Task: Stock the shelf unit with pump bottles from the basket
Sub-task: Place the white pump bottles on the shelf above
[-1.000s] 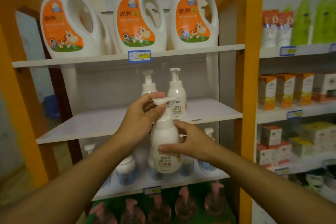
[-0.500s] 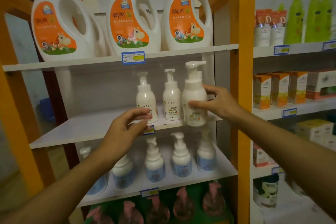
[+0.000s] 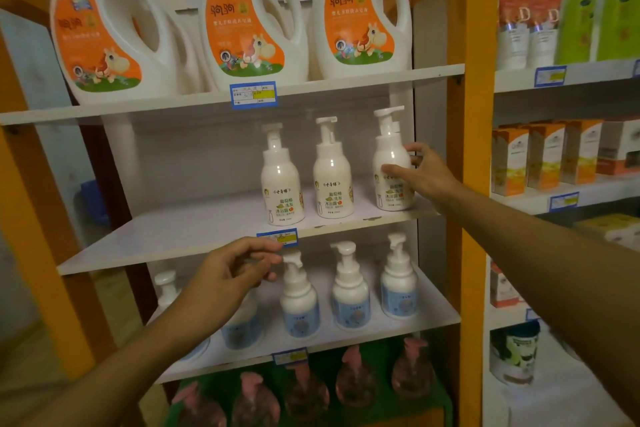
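Standing now on the middle shelf point(image 3: 194, 239) near its right edge, the pump bottle point(image 3: 393, 170) has come down from where it was held slightly raised half a second ago, completing a row of three beside the two matching bottles point(image 3: 282, 184) to its left. The right hand point(image 3: 427, 173) still touches it, thumb across the front and fingers curved round its right side in a light grip. The left hand point(image 3: 230, 274) has dropped a little and hangs just below the shelf's front edge, fingers loosely curled and holding nothing, close to the blue price tag point(image 3: 277, 237). The bottle is smooth, glossy white plastic with a rounded shoulder, a narrow neck and a flat-spouted pump head pointing right (its label carries dark print and a small orange fruit picture). The shelf boards are flat matte white panels set in an orange frame point(image 3: 479, 156) with a rounded top corner. Big white handled jugs point(image 3: 249, 17) with orange labels fill the shelf above, and squat blue-labelled pump bottles point(image 3: 349, 295) stand on the shelf below.
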